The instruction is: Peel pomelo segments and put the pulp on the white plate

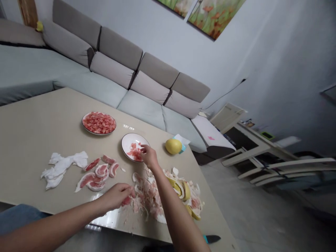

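Observation:
My left hand (119, 196) is low over the near part of the table, its fingers closed on a red pomelo segment (126, 201). My right hand (149, 156) reaches over the right rim of a small white plate (127, 141), fingers bent in a pinch; what lies between them is hidden. Pink pieces of pomelo flesh (134, 154) lie on that plate. Left of my hands are several unpeeled pomelo segments (101, 171) with white skin on them. Under my right forearm spreads a heap of torn membrane and peel (151, 192).
Farther back stands a plate (114, 128) heaped with pomelo flesh. A whole yellow pomelo (173, 146) rests near the far right edge by a tissue pack (183, 141). Crumpled white tissue (59, 171) lies left. A knife (213, 239) is at the near right edge. A sofa (143, 108) stands behind.

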Available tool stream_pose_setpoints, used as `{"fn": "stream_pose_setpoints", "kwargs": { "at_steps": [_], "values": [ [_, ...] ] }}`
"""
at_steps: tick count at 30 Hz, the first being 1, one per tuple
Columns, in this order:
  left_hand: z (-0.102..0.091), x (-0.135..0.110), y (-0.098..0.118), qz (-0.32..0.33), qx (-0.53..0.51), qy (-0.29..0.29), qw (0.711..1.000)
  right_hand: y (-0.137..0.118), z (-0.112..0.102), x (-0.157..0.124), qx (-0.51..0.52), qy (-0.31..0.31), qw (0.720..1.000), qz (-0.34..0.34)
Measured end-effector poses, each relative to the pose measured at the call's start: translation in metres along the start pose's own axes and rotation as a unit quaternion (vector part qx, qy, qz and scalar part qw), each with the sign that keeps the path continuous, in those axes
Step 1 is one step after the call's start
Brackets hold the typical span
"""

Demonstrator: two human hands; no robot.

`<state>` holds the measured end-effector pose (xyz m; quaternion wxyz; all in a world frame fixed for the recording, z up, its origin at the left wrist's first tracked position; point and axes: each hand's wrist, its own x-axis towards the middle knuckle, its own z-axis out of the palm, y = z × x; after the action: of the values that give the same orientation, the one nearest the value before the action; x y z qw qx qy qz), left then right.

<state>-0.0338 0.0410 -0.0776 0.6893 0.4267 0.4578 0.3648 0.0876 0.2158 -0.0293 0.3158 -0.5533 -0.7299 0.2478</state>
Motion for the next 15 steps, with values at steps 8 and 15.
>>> {"fn": "stream_pose_setpoints", "kwargs": {
  "at_steps": [8,15],
  "values": [
    [-0.016,0.005,0.021,-0.028,-0.197,-0.017,0.98,-0.033,-0.028,-0.066,0.007,-0.08,0.995,-0.056],
    [-0.013,-0.001,0.025,-0.014,-0.249,-0.034,0.968,-0.051,-0.035,-0.131,-0.037,-0.128,0.983,-0.128]
  ]
}}
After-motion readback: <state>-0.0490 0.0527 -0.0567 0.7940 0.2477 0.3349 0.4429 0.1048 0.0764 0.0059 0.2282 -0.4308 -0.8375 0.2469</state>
